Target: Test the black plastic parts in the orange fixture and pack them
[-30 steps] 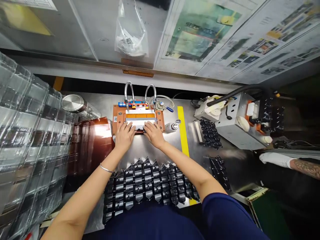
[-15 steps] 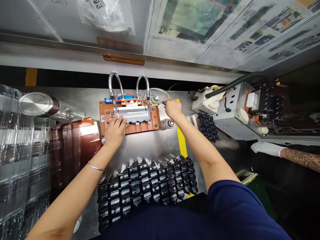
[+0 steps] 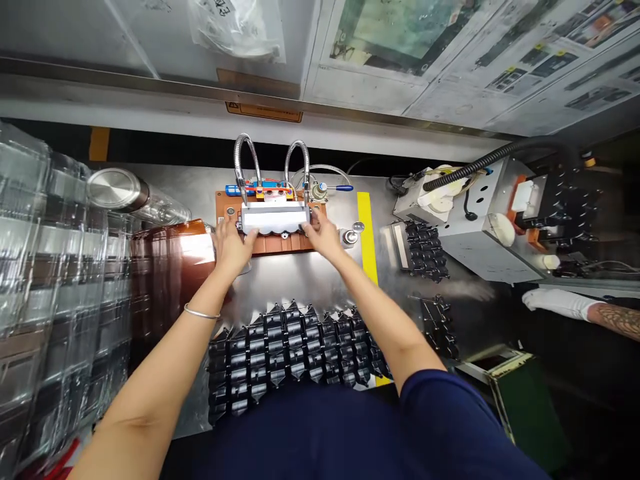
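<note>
A stainless-steel tabletop (image 3: 280,287) lies below newspaper-covered panels (image 3: 450,67), with a yellow stripe (image 3: 367,233) on it. In the head view, a pale rectangular metal plate (image 3: 274,218) lies on an orange fixture (image 3: 280,245), its long axis running left to right. The left hand (image 3: 231,248) and right hand (image 3: 323,237) sit at its near corners, fingers (image 3: 310,230) bent against it; whether they grip it, I cannot tell.
</note>
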